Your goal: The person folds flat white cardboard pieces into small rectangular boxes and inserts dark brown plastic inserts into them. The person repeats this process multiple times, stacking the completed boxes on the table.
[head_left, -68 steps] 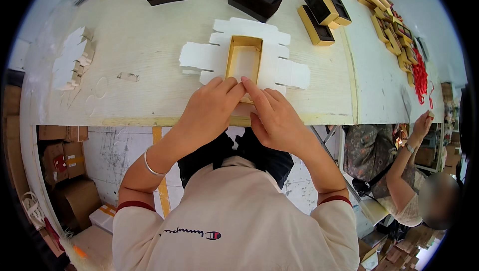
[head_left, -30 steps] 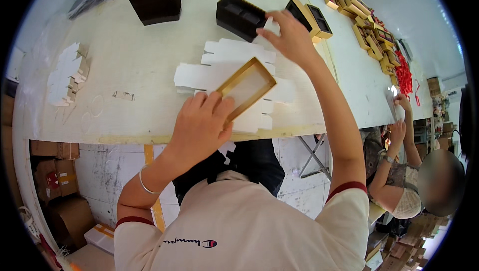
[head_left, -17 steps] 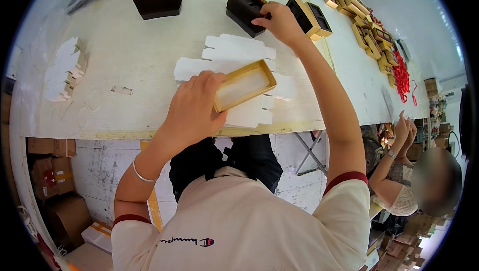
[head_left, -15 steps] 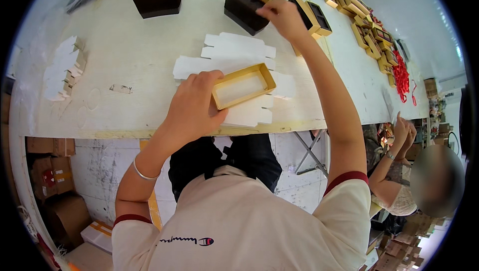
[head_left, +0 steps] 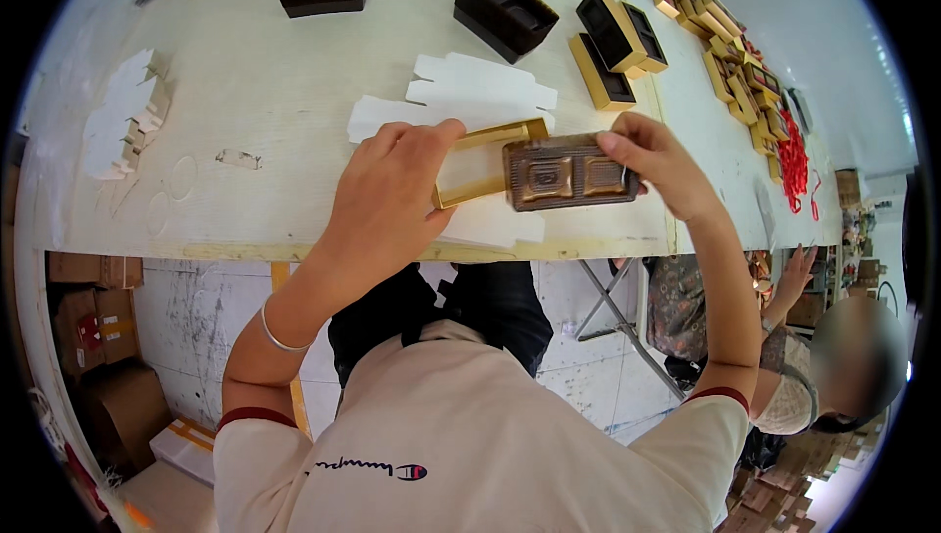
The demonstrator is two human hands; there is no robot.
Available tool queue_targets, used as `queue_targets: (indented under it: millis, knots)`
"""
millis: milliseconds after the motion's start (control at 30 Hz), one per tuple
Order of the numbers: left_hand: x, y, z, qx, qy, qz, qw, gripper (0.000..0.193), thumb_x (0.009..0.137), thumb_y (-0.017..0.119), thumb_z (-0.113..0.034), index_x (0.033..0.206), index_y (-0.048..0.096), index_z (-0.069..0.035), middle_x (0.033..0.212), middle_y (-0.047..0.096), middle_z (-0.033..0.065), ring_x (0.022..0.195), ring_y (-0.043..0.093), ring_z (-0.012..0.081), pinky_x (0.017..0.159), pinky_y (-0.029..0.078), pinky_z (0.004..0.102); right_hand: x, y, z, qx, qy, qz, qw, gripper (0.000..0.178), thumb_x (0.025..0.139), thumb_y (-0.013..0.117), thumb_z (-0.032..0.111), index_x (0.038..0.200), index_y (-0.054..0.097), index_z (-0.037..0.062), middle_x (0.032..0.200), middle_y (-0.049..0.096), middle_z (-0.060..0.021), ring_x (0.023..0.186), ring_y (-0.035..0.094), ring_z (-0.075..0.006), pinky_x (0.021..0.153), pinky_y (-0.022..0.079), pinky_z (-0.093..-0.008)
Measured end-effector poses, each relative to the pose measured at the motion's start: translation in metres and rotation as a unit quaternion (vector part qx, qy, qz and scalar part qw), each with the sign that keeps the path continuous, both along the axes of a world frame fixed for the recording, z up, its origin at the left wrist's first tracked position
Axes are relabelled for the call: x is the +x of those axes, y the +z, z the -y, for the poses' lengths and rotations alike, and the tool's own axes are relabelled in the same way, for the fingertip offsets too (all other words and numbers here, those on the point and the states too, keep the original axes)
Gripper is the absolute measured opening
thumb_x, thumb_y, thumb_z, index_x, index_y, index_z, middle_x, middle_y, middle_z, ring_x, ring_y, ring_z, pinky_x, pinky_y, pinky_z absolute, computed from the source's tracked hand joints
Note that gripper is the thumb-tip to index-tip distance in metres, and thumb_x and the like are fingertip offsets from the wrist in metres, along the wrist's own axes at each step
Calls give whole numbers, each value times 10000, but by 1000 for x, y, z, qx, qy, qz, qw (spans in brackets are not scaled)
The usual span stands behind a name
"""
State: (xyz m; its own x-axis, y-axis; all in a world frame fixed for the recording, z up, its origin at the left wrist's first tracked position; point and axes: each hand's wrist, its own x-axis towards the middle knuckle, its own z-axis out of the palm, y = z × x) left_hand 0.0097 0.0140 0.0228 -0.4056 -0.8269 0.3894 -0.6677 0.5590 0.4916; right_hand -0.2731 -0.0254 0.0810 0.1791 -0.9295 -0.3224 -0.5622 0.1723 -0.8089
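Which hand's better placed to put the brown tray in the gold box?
Right, probably: the right hand grips the brown tray, whose left end overlaps the gold box in view; the left hand holds the box.

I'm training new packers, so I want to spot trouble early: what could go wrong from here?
The right hand grips the brown tray near one end, so it might tip or slip.
The tray overlaps the gold box in this view; its edge could snag or bend the wall.
The white cards lie loose under the box and may shift.
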Motion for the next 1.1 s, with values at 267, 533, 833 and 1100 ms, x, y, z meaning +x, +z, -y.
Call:
queue_targets:
  millis: [267, 533, 833, 1100]
  knots:
    - [-5, 3, 5, 92, -35, 36, 995, 651, 679, 764, -117, 1250, 454, -88, 1076, 570, 114, 980, 527, 298, 835, 449, 391, 21, -24, 32, 48, -1, -7, 999, 587, 765, 685, 594, 735, 560, 21, 570, 479, -20, 418, 396, -72, 369, 285, -211]
    - [1, 6, 12, 156, -37, 53, 986, 650, 719, 741, -137, 1291, 435, -99, 1129, 568, 136, 1044, 542, 316, 892, 447, 394, 46, -33, 27, 28, -12, 21, 999, 561, 787, 709, 515, 736, 546, -20, 548, 479, -36, 369, 385, -86, 334, 271, -229]
    - [6, 20, 24, 222, -46, 98, 969, 766, 724, 741, -125, 1394, 369, -144, 1233, 559, 160, 1051, 562, 312, 916, 460, 370, 17, -11, 39, -33, -33, -50, 998, 550, 759, 723, 545, 735, 541, 26, 512, 479, -25, 344, 383, -67, 321, 277, -197]
    - [2, 7, 23, 161, -63, 59, 983, 753, 717, 737, -109, 1384, 389, -145, 1223, 561, 150, 1082, 546, 312, 913, 464, 369, 50, -22, 13, -48, 52, -78, 994, 513, 844, 658, 460, 970, 576, -31, 658, 541, -70, 469, 497, -112, 424, 407, -241]
